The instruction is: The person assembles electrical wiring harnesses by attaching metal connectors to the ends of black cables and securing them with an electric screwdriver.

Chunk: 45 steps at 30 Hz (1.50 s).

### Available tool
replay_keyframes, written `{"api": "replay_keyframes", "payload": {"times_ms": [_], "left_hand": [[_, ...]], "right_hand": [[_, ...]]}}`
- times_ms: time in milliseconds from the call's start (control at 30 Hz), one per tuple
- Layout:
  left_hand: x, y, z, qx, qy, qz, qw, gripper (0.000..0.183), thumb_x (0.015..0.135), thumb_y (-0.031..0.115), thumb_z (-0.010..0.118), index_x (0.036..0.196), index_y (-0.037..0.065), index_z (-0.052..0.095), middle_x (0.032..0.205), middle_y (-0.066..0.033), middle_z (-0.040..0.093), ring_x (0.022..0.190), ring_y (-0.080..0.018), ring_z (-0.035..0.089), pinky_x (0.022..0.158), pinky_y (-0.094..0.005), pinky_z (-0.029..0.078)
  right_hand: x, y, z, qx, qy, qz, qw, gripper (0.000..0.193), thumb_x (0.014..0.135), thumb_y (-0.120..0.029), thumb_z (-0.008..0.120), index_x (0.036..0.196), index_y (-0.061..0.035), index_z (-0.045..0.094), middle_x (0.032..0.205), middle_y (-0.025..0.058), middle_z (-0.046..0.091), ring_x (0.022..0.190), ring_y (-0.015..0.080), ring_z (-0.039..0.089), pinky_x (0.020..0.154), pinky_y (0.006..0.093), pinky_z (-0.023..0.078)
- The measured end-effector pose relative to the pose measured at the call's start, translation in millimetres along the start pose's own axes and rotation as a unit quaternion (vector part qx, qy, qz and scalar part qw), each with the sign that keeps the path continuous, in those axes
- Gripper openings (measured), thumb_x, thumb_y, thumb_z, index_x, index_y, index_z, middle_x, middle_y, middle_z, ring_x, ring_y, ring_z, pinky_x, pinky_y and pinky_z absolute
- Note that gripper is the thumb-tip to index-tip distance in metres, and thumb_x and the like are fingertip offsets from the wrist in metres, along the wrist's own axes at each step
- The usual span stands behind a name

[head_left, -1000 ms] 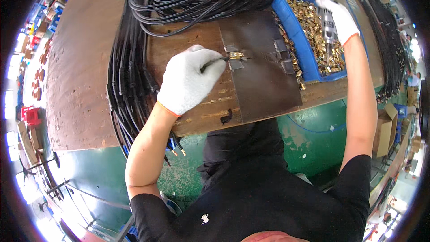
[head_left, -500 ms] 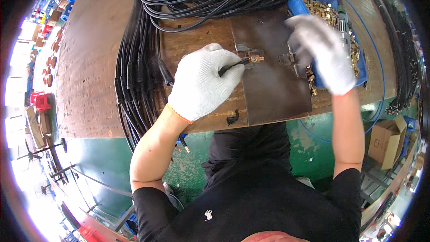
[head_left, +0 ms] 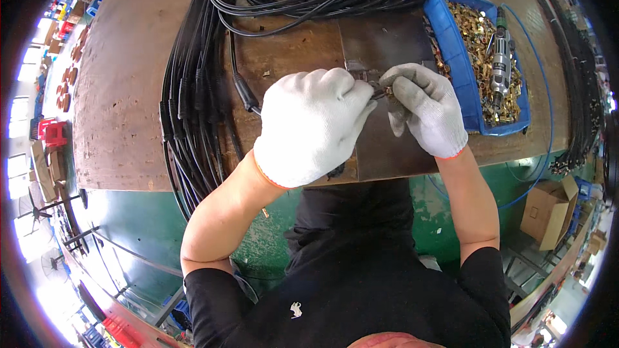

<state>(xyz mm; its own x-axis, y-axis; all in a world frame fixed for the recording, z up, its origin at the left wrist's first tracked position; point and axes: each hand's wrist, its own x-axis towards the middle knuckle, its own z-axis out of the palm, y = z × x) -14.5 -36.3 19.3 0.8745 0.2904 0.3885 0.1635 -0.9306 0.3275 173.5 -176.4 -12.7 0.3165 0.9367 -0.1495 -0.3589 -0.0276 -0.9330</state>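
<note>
My left hand (head_left: 309, 125), in a white knitted glove, is closed round a black cable near its end. A short stretch of the cable (head_left: 379, 94) shows between my two hands. At its tip, my right hand (head_left: 429, 113), gloved with grey-stained fingers, is pinched on a small metal fitting (head_left: 388, 90), mostly hidden by the fingertips. Both hands are over a dark plate (head_left: 387, 148) lying on the table. Left of my left hand, a cable with a thick black sleeve (head_left: 243, 92) leads toward it.
A blue tray (head_left: 456, 67) of brass fittings (head_left: 474, 32) stands at the right, with a grey air screwdriver (head_left: 500, 67) lying on them. Its blue hose (head_left: 548, 96) runs off the table (head_left: 122, 109). Bundled black cables (head_left: 193, 84) lie left and far.
My right hand has come left from beside the tray to the cable end, and its fingers have closed there. My left hand has turned slightly and still holds the cable.
</note>
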Motion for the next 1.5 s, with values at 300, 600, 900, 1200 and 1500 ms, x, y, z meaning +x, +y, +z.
{"api": "replay_keyframes", "payload": {"times_ms": [300, 600, 900, 1200, 1500], "left_hand": [[-18, -37, -28, -0.029, -0.015, -0.055, 0.998, 0.055, 0.077, 0.028, 0.09, 0.127, 0.011, 0.076, 0.123, -0.0143, 0.072, 0.118, -0.0372, 0.066, 0.103, -0.0459, 0.053], [-41, -76, -17, 0.044, -0.043, -0.094, 0.994, 0.06, 0.08, 0.019, 0.086, 0.137, 0.012, 0.069, 0.138, -0.0113, 0.066, 0.13, -0.0355, 0.06, 0.111, -0.0452, 0.048], [-27, -74, -21, 0.002, 0.091, -0.054, 0.994, 0.037, 0.079, 0.012, 0.086, 0.115, 0.009, 0.08, 0.115, -0.0111, 0.077, 0.109, -0.035, 0.071, 0.098, -0.044, 0.056], [-31, -55, -38, -0.058, 0.068, -0.041, 0.995, 0.043, 0.074, 0.014, 0.089, 0.115, 0.006, 0.079, 0.113, -0.0123, 0.076, 0.109, -0.0333, 0.07, 0.097, -0.0419, 0.055], [-35, -30, -44, -0.151, 0.029, -0.05, 0.987, 0.048, 0.078, 0.013, 0.086, 0.124, 0.005, 0.076, 0.113, -0.0142, 0.077, 0.106, -0.0327, 0.073, 0.098, -0.0403, 0.055]], "right_hand": [[7, -24, 2, -0.014, 0.081, -0.044, 0.996, 0.024, 0.108, -0.018, 0.065, 0.113, 0.0034, 0.073, 0.082, 0.0071, 0.069, 0.058, 0.0123, 0.064, 0.051, 0.0267, 0.052], [8, -59, 11, 0.018, 0.081, -0.129, 0.988, 0.027, 0.107, -0.021, 0.066, 0.112, 0.0033, 0.076, 0.078, 0.0072, 0.069, 0.052, 0.0129, 0.06, 0.045, 0.0267, 0.049], [-7, -83, 37, -0.042, 0.078, -0.186, 0.978, 0.025, 0.107, -0.019, 0.068, 0.116, 0.004, 0.075, 0.081, 0.0083, 0.072, 0.056, 0.0127, 0.064, 0.049, 0.0256, 0.052], [-30, -86, 53, -0.131, 0.033, -0.209, 0.969, 0.018, 0.101, -0.001, 0.071, 0.118, 0.0054, 0.072, 0.089, 0.0093, 0.075, 0.069, 0.0111, 0.07, 0.062, 0.0231, 0.055], [-38, -79, 61, -0.231, 0.003, -0.228, 0.946, 0.02, 0.097, 0.0, 0.078, 0.116, 0.0007, 0.074, 0.094, 0.0064, 0.077, 0.075, 0.0066, 0.07, 0.064, 0.021, 0.053]]}}
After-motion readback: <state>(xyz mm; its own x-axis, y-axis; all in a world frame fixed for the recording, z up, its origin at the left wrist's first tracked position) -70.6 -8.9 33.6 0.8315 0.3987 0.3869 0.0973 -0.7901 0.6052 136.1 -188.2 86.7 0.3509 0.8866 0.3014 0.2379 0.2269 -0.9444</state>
